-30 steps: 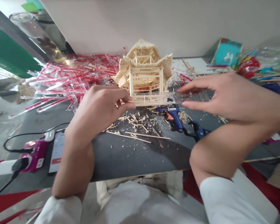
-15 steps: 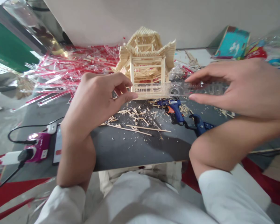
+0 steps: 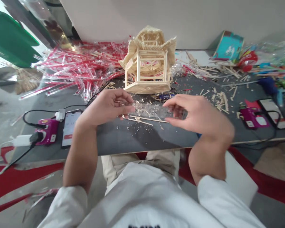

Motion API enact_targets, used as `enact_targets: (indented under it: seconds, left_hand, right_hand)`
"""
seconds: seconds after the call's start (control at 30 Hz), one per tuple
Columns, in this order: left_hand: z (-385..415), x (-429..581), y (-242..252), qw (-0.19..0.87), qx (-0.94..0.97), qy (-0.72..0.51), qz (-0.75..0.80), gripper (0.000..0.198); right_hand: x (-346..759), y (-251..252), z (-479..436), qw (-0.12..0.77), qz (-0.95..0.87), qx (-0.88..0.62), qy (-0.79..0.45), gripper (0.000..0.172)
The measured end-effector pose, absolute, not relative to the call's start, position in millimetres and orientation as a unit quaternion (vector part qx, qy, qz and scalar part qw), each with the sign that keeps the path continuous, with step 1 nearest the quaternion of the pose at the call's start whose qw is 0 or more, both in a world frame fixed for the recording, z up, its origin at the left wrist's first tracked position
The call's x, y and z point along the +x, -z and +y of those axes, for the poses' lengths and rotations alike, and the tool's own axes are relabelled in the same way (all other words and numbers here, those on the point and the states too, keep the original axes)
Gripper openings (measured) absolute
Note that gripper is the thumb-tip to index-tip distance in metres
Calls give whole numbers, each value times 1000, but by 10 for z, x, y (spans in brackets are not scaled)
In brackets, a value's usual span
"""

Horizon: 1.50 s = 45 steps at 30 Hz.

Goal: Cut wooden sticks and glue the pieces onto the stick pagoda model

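Observation:
A clear plastic ruler (image 3: 150, 110) spans the gap between my hands, above the table. My left hand (image 3: 106, 106) pinches its left end between thumb and fingers. At the other end, my right hand (image 3: 192, 110) grips it the same way. Behind the ruler stands a small pavilion model (image 3: 154, 66) built of thin wooden sticks, with a two-tiered roof; neither hand touches it. Below the ruler lie long thin sticks (image 3: 142, 121) and short offcuts. A blue glue gun (image 3: 166, 96) is mostly hidden behind the ruler and my right hand.
Red-and-clear plastic wrappers (image 3: 85, 66) heap at the back left. Purple power adapters (image 3: 47, 131) and a phone (image 3: 70, 128) with cables lie left; another phone (image 3: 274, 112) lies right. A teal box (image 3: 228, 46) stands at the back right near scattered wood scraps (image 3: 222, 99).
Both hands have drawn back from the pavilion with the ruler, lowering it over the sticks. My right hand has moved left, closer to my left hand. The view has shifted, showing more table at right.

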<state>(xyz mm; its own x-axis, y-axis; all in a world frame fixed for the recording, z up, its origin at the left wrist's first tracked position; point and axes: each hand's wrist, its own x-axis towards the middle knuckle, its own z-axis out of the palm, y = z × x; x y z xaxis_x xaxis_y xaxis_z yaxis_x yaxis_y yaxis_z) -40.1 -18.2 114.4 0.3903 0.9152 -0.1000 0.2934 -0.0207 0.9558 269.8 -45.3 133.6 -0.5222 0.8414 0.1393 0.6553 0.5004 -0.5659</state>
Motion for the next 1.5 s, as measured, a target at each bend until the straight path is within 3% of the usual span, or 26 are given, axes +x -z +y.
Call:
enact_targets:
  seconds: [0.17, 0.27, 0.43, 0.63, 0.87, 1.0, 1.13, 1.5]
  left_hand:
    - [-59, -504, -519, 588, 537, -415, 440, 43]
    - [2, -484, -281, 599, 514, -430, 438, 42]
    - [81, -435, -143, 555, 470, -531, 435, 43]
    - [45, -386, -114, 606, 467, -487, 421, 52]
    - [29, -316, -55, 636, 499, -445, 385, 48]
    - [22, -267, -13, 640, 506, -430, 386, 51]
    - [6, -191, 23, 613, 514, -457, 390, 52]
    - [-44, -92, 5, 544, 534, -492, 420, 48]
  right_hand:
    - [2646, -690, -449, 233, -796, -434, -352, 27]
    - [2661, -411, -286, 251, -751, -455, -408, 40]
    - [2591, -171, -110, 270, -720, -441, -463, 43]
    - [2458, -15, -297, 204, -832, -440, -269, 18]
    - [2310, -64, -457, 109, -831, -532, -116, 21]
    - [2359, -205, -321, 162, -801, -522, -243, 8]
    - [2289, -301, -197, 255, -767, -468, -357, 12]
    - [2154, -42, -229, 303, -739, -392, -456, 15]
